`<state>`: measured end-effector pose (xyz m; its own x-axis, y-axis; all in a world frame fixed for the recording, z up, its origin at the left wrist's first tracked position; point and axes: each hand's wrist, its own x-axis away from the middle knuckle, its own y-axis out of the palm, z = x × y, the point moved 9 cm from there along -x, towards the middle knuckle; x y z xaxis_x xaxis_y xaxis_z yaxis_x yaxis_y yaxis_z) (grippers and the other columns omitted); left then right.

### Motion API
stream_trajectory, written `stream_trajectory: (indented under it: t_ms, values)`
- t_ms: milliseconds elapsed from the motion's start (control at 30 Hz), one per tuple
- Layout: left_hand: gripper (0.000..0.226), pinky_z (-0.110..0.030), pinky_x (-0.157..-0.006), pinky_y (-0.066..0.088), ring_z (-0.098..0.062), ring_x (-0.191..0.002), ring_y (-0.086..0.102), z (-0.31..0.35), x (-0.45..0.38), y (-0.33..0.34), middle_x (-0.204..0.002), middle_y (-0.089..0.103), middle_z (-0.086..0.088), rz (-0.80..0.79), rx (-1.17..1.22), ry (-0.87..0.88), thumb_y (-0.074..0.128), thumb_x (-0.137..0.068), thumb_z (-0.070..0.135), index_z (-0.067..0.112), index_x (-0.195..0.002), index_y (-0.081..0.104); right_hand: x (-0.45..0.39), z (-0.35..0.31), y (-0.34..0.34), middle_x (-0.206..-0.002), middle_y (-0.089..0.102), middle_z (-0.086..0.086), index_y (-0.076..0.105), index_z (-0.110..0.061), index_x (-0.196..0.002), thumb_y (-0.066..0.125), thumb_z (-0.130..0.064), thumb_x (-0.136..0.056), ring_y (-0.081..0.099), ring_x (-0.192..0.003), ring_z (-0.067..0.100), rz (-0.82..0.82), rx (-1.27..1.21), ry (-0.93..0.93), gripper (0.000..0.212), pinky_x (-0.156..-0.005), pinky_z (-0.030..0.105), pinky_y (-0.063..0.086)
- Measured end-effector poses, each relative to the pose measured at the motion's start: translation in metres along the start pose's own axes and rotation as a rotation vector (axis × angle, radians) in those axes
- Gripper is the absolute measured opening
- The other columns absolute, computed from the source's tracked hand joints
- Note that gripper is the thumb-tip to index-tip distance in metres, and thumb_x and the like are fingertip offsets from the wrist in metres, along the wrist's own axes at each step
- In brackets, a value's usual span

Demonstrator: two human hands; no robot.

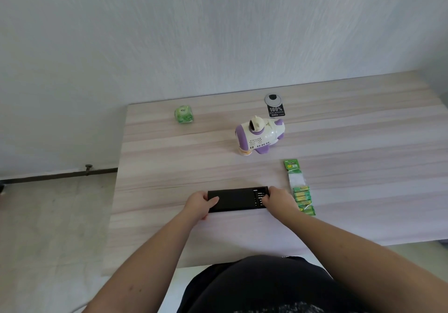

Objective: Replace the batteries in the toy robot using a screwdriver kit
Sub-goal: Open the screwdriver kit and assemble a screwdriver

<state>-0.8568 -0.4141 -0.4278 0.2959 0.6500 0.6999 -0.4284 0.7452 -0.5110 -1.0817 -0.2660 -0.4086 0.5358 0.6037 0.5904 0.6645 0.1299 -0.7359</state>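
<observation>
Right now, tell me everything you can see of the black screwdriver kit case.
The screwdriver kit case is a flat, matte black oblong lying lengthwise on the wooden table, near the front edge. Its right end is slid partly open, showing a row of small silvery bits. The left hand grips its left end; the right hand holds its right end. The battery pack lies just to its right.

Bare forearms with no sleeves showing; a dark top point(261, 286) covers the torso.
</observation>
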Motion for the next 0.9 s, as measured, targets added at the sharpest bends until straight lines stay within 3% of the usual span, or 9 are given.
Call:
stream_trajectory:
  t_ms: [233, 567, 800, 900]
  values:
    - [0.026, -0.024, -0.043, 0.039, -0.018, -0.044, 0.048, 0.001, 0.007, 0.000, -0.067, 0.052, -0.005, 0.016, -0.030, 0.070, 0.057, -0.095, 0.033, 0.010, -0.086, 0.049, 0.002, 0.002, 0.005, -0.080, 0.054, 0.010, 0.043, -0.010, -0.089, 0.040, -0.017, -0.091, 0.053, -0.073, 0.032, -0.006, -0.045, 0.017, 0.008, -0.062, 0.034, 0.041]
    - [0.032, -0.026, -0.045, 0.035, -0.016, -0.053, 0.042, -0.012, 0.010, -0.011, -0.067, 0.047, -0.001, 0.085, 0.005, 0.077, 0.063, -0.092, 0.034, 0.017, -0.072, 0.043, 0.001, 0.001, 0.005, -0.081, 0.054, 0.010, 0.042, -0.011, -0.089, 0.039, -0.019, -0.092, 0.053, -0.073, 0.033, 0.007, -0.033, -0.023, 0.010, -0.060, 0.035, 0.040]
    - [0.025, -0.023, -0.042, 0.037, -0.016, -0.052, 0.046, -0.018, 0.012, -0.011, -0.074, 0.052, -0.006, 0.063, 0.047, 0.075, 0.058, -0.095, 0.033, 0.015, -0.081, 0.048, 0.002, 0.000, 0.005, -0.078, 0.053, 0.010, 0.041, -0.011, -0.089, 0.039, -0.019, -0.092, 0.051, -0.070, 0.032, 0.002, -0.031, -0.028, 0.009, -0.057, 0.035, 0.037]
    - [0.026, -0.028, -0.049, 0.041, -0.019, -0.058, 0.049, -0.025, 0.011, -0.017, -0.075, 0.054, -0.006, 0.089, 0.052, 0.067, 0.059, -0.094, 0.035, 0.013, -0.082, 0.050, 0.001, 0.000, 0.005, -0.077, 0.052, 0.010, 0.041, -0.010, -0.088, 0.039, -0.018, -0.092, 0.050, -0.068, 0.031, -0.004, -0.039, -0.027, 0.009, -0.054, 0.034, 0.035]
